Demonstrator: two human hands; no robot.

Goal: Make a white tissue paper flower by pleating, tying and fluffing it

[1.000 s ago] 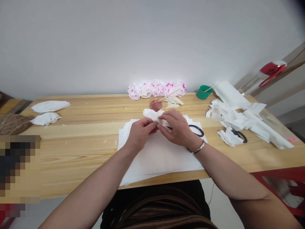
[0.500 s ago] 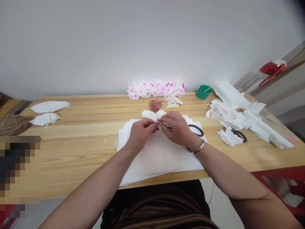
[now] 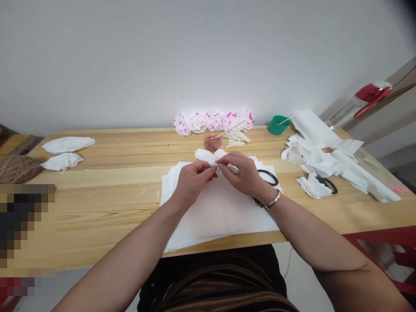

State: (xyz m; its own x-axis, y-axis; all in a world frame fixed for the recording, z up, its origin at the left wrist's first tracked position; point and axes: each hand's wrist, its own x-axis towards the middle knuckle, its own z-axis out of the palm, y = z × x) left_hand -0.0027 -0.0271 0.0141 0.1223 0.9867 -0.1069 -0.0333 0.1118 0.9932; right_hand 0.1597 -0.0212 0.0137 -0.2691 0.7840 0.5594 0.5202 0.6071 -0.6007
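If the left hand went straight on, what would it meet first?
Beyond the white paper it pinches, the left hand would likely meet the right hand first; depth is hard to judge.

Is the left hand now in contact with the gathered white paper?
Touching. The head view shows the left hand pinching the gathered white paper at its lower part.

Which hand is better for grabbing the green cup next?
Probably the right hand: the green cup stands nearer to it than to the left hand. Both seem to pinch a small white piece, so the right would have to let go first.
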